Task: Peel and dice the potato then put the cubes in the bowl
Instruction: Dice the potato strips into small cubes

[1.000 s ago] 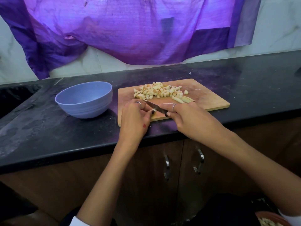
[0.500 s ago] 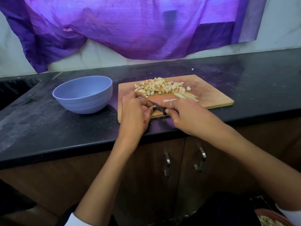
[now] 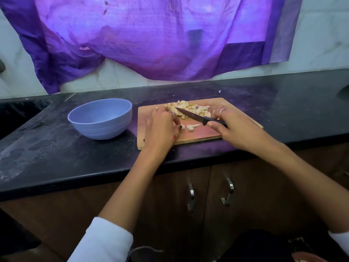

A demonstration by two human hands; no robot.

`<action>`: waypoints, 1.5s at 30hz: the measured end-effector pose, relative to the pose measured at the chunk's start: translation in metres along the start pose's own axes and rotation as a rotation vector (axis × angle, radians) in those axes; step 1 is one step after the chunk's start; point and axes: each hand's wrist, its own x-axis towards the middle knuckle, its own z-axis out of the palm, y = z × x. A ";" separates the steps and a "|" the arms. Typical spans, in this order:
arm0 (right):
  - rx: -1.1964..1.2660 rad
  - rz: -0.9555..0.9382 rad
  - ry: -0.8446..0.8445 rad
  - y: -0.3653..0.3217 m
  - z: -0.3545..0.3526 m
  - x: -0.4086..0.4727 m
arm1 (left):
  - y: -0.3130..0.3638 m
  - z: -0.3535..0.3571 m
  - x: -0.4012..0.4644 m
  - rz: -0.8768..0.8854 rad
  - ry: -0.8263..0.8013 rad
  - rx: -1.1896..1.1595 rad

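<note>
The right hand (image 3: pixel 238 129) grips the knife (image 3: pixel 200 118) over the potato cubes (image 3: pixel 190 108). The left hand (image 3: pixel 162 129) pinches a potato strip (image 3: pixel 192 127) on the cutting board (image 3: pixel 200 135). The bowl (image 3: pixel 101 120) stands beside the board's left edge.

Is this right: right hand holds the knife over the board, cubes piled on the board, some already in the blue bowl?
Not quite. The head view shows the blue bowl empty. The rest stands: the right hand holds the knife over the board, cubes piled there.
</note>
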 end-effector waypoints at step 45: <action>0.368 0.121 0.365 0.091 0.023 0.009 | 0.059 0.047 0.014 0.103 -0.190 0.073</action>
